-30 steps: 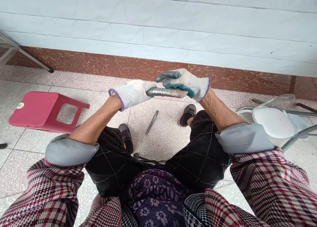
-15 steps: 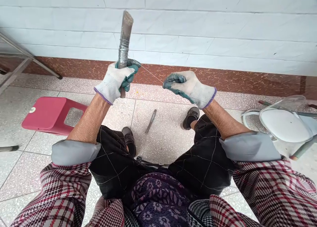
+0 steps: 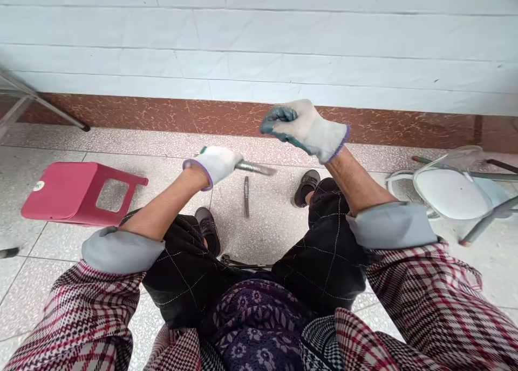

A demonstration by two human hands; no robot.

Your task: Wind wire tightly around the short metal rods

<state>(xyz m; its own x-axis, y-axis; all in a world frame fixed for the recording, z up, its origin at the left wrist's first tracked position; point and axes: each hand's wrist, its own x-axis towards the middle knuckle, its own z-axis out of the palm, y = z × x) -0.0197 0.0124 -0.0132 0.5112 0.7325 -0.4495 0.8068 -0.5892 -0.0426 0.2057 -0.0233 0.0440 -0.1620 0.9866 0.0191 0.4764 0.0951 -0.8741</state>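
1. Half a second earlier the left hand (image 3: 216, 163) had raised the wire-wound rod (image 3: 257, 168) upright against the wall; by this moment hand and rod had dropped lower, and the exposed end pointed right, tipped slightly downward.
2. The left hand was wrapped around the rod, its glove's back uppermost, the rod slightly blurred.
3. The right hand (image 3: 301, 127) had stayed up near the brown skirting (image 3: 226, 117), above and right of the rod, thumb and fingers drawn into a narrow pinch.
4. A fine strand had run between rod and pinch in the previous view; now it could not be made out, so I cannot tell whether the fingers held it.
5. A round sticker (image 3: 39, 186) on the red stool (image 3: 67, 193) bore marks too small to read.
6. The tiled floor (image 3: 271, 220) spread between the two shoes, with a slim metal piece (image 3: 246, 197) lying on it, below the rod in the view.
7. The wall (image 3: 259, 36) bounded the far side, the stool stood at the left, and a white seat (image 3: 449, 193) stood well right of the rod.
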